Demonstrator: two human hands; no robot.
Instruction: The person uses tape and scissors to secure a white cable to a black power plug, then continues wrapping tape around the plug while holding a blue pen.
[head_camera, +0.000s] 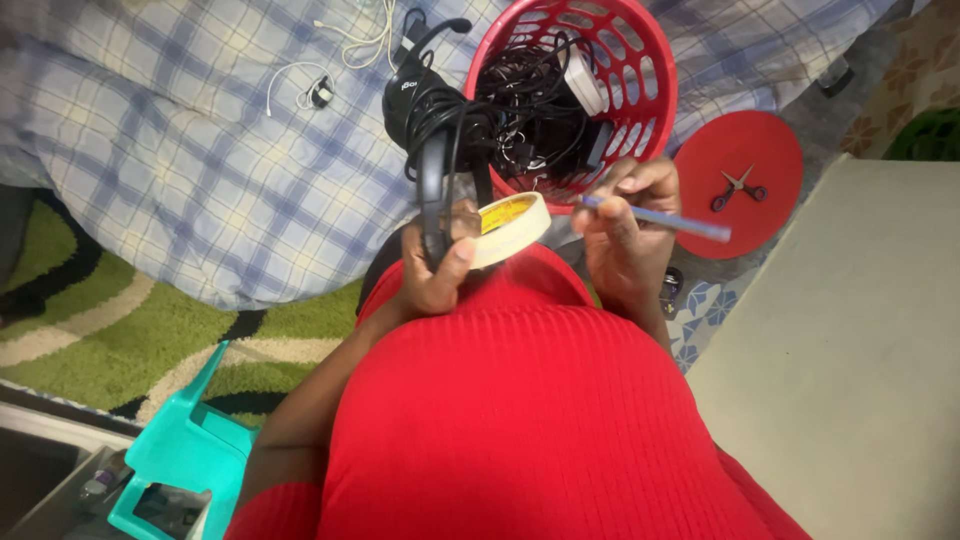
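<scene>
Cream round tape roll (510, 226) and a black cable (432, 190) are sitting gripped in the left hand (437, 270), just below the red plastic basket (640, 60). The right hand (625, 235) is pinching a thin blue pen (665, 217).

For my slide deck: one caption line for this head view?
Left hand holds a masking tape roll and black cable; right hand holds a blue pen by a red basket of cables.

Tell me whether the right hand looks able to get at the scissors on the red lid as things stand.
Probably yes, but not freely. The scissors lie in the open on the red lid with nothing over them, just beside the right hand. That hand already holds a blue pen, so its fingers are taken.
</scene>
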